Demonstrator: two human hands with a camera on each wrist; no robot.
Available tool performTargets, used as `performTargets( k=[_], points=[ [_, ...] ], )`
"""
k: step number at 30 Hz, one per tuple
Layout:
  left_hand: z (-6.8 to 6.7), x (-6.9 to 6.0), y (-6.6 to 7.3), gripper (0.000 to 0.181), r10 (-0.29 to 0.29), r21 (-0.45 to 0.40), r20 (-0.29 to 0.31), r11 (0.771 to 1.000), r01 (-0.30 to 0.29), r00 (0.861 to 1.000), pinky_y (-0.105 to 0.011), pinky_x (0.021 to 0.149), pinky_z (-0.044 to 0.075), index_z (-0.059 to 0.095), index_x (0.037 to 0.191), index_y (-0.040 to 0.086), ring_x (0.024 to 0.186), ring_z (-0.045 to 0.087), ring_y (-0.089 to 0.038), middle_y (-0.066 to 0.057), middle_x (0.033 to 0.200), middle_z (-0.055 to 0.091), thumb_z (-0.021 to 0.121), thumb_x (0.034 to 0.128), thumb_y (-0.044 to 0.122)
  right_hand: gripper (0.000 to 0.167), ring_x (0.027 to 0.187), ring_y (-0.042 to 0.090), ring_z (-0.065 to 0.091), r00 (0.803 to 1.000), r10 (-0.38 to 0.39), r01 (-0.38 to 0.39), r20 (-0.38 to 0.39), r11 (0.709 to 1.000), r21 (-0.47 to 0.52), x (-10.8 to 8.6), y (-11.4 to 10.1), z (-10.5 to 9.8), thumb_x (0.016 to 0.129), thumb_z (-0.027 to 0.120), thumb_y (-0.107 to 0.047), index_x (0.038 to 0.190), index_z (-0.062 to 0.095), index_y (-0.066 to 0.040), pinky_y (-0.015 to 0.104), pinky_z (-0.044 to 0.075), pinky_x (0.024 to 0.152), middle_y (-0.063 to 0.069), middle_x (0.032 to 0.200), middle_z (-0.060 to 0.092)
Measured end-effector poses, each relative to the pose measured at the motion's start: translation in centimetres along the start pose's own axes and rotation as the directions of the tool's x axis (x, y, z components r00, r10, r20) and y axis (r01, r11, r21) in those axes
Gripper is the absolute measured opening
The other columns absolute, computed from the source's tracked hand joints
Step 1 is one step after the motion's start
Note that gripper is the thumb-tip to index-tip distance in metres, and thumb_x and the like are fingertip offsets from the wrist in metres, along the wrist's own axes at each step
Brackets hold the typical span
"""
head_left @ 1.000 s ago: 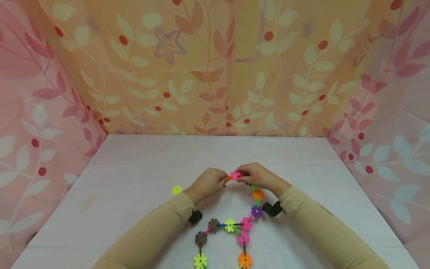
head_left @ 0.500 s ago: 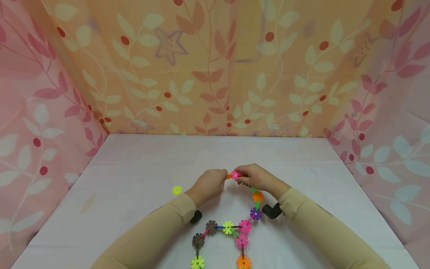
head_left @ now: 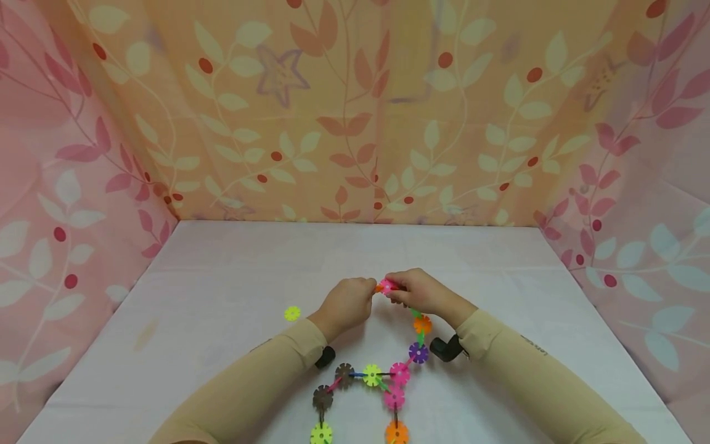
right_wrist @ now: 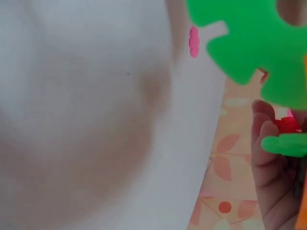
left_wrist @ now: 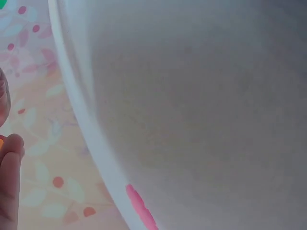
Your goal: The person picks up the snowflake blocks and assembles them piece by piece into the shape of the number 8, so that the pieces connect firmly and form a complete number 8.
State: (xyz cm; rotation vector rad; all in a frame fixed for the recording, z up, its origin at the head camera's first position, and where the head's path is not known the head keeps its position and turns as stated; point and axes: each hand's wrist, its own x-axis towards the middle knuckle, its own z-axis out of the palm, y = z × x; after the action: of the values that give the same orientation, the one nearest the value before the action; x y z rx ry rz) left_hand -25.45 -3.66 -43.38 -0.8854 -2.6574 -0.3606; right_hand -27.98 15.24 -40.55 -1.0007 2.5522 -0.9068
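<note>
Toothed plastic building discs are slotted together in a chain on the table. In the head view my left hand (head_left: 346, 305) pinches an orange disc (head_left: 379, 288) that meets a pink disc (head_left: 387, 286). My right hand (head_left: 424, 290) grips the chain at the pink disc, with its fingers curled. From there the chain runs down through an orange disc (head_left: 423, 324) and a purple disc (head_left: 418, 353) to a larger linked figure. In the right wrist view a green disc (right_wrist: 244, 43) looms close, with a red disc (right_wrist: 287, 125) at the fingers.
A loose yellow disc (head_left: 292, 313) lies left of my left hand. The nearer figure has brown discs (head_left: 323, 398), a yellow disc (head_left: 372, 375) and another orange disc (head_left: 396, 432). A pink piece (left_wrist: 140, 206) lies on the white table (head_left: 222, 259). Patterned cloth walls surround it.
The linked figure has slid slightly left and a little nearer. Both hands keep their hold; the left fingers now lie more folded, and the right hand has shifted slightly left.
</note>
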Motion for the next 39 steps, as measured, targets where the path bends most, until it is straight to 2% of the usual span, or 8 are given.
performTargets(
  k=[10, 14, 20, 22, 29, 34, 37, 39],
  points=[
    [-1.7, 0.0, -2.4, 0.011, -0.144, -0.175, 0.211, 0.968, 0.182, 0.967, -0.023, 0.06, 0.045, 0.067, 0.087, 0.011, 0.063, 0.051, -0.008, 0.005, 0.071, 0.06, 0.065, 0.0836, 0.021, 0.034, 0.066, 0.011, 0.054, 0.999, 0.047, -0.049, -0.022, 0.993, -0.103, 0.6, 0.2, -0.5, 0.083, 0.067, -0.018, 0.116, 0.061, -0.012, 0.024, 0.048, 0.059, -0.001, 0.093, 0.061],
    [-3.0, -1.0, -4.2, 0.01, -0.261, -0.131, 0.384, 0.934, 0.332, 0.886, -0.028, 0.066, 0.045, 0.066, 0.085, 0.012, 0.071, 0.052, -0.011, 0.004, 0.075, 0.059, 0.069, 0.0798, 0.02, 0.036, 0.083, 0.015, 0.055, 0.999, 0.05, -0.052, -0.015, 0.979, -0.197, 0.3, 1.1, -0.4, 0.085, 0.065, -0.015, 0.12, 0.06, -0.014, 0.031, 0.049, 0.074, 0.0, 0.104, 0.06],
    [-4.1, -3.7, -5.5, 0.021, -0.329, -0.092, 0.626, 0.869, 0.486, 0.707, -0.031, 0.058, 0.042, 0.06, 0.071, 0.014, 0.066, 0.05, -0.016, 0.002, 0.07, 0.057, 0.08, 0.0664, 0.016, 0.019, 0.082, 0.017, 0.051, 0.995, 0.093, -0.097, -0.027, 0.968, -0.231, -0.1, 2.1, -0.3, 0.083, 0.065, -0.011, 0.101, 0.059, -0.012, 0.033, 0.047, 0.077, 0.0, 0.09, 0.056],
    [-4.0, -4.6, -5.5, 0.026, -0.313, -0.085, 0.66, 0.873, 0.481, 0.683, -0.03, 0.057, 0.041, 0.058, 0.073, 0.015, 0.066, 0.049, -0.015, 0.003, 0.07, 0.055, 0.082, 0.0639, 0.014, 0.019, 0.08, 0.017, 0.05, 0.992, 0.127, -0.128, -0.019, 0.971, -0.204, -0.3, 2.2, -0.4, 0.083, 0.064, -0.008, 0.1, 0.057, -0.013, 0.033, 0.047, 0.076, -0.001, 0.089, 0.055],
    [-3.3, -5.5, -5.5, 0.026, -0.256, -0.105, 0.627, 0.908, 0.405, 0.736, -0.028, 0.051, 0.037, 0.053, 0.066, 0.013, 0.059, 0.046, -0.013, 0.002, 0.063, 0.051, 0.076, 0.063, 0.002, 0.016, 0.084, 0.018, 0.049, 0.989, 0.144, -0.136, 0.026, 0.969, -0.206, -0.7, 2.9, -0.3, 0.086, 0.06, -0.009, 0.101, 0.064, -0.012, 0.035, 0.045, 0.08, -0.001, 0.093, 0.056],
    [-2.9, -4.0, -5.3, 0.021, -0.27, -0.172, 0.553, 0.889, 0.425, 0.788, -0.026, 0.053, 0.04, 0.056, 0.065, 0.015, 0.059, 0.048, -0.012, 0.004, 0.063, 0.054, 0.075, 0.069, 0.006, 0.006, 0.075, 0.014, 0.048, 0.992, 0.122, -0.116, 0.02, 0.976, -0.186, -0.9, 2.9, -0.2, 0.087, 0.061, -0.015, 0.089, 0.064, -0.011, 0.029, 0.044, 0.07, -0.004, 0.083, 0.056],
    [-2.5, -2.4, -4.7, 0.013, -0.302, -0.301, 0.509, 0.815, 0.496, 0.806, -0.024, 0.055, 0.043, 0.062, 0.068, 0.014, 0.061, 0.052, -0.01, 0.004, 0.066, 0.059, 0.071, 0.0768, 0.012, 0.005, 0.069, 0.014, 0.049, 0.995, 0.097, -0.096, -0.003, 0.979, -0.18, -0.9, 2.5, -0.3, 0.086, 0.062, -0.016, 0.084, 0.063, -0.012, 0.027, 0.045, 0.062, -0.005, 0.078, 0.056],
    [-2.0, -1.5, -4.1, 0.01, -0.326, -0.43, 0.511, 0.704, 0.565, 0.795, -0.026, 0.057, 0.048, 0.065, 0.072, 0.012, 0.062, 0.057, -0.011, 0.001, 0.069, 0.062, 0.068, 0.0814, 0.014, 0.005, 0.066, 0.013, 0.049, 0.996, 0.09, -0.092, -0.022, 0.978, -0.185, -0.9, 2.3, -0.4, 0.085, 0.063, -0.016, 0.082, 0.061, -0.014, 0.025, 0.045, 0.06, -0.006, 0.075, 0.055]
  ],
)
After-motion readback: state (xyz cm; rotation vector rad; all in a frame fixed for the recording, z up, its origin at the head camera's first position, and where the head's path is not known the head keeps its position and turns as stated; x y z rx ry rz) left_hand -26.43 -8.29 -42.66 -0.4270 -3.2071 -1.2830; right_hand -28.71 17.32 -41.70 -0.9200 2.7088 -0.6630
